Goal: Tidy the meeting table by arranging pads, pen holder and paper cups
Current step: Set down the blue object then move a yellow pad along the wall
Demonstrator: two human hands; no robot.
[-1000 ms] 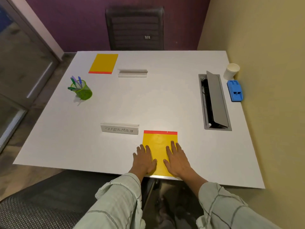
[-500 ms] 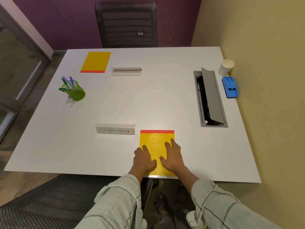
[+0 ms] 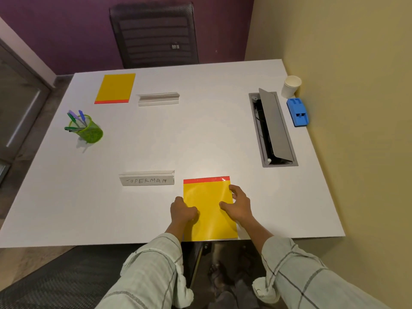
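A yellow pad with a red top strip (image 3: pixel 207 201) lies at the near edge of the white table (image 3: pixel 200 134). My left hand (image 3: pixel 182 211) grips its left edge with curled fingers. My right hand (image 3: pixel 239 204) holds its right edge, thumb on top. A second yellow pad (image 3: pixel 116 88) lies at the far left. A green mesh pen holder (image 3: pixel 89 130) with several pens stands at the left. A white paper cup (image 3: pixel 291 86) stands at the far right by the wall.
A "SUPERMAN" name plate (image 3: pixel 147 179) sits left of the near pad; another name plate (image 3: pixel 157 98) lies beside the far pad. An open cable box (image 3: pixel 272 128) and a blue eraser (image 3: pixel 298 111) are at the right. A black chair (image 3: pixel 153 34) stands behind the table.
Both hands moved from lying flat on the near pad to its side edges, fingers curling around them. The pad sits almost where it was.
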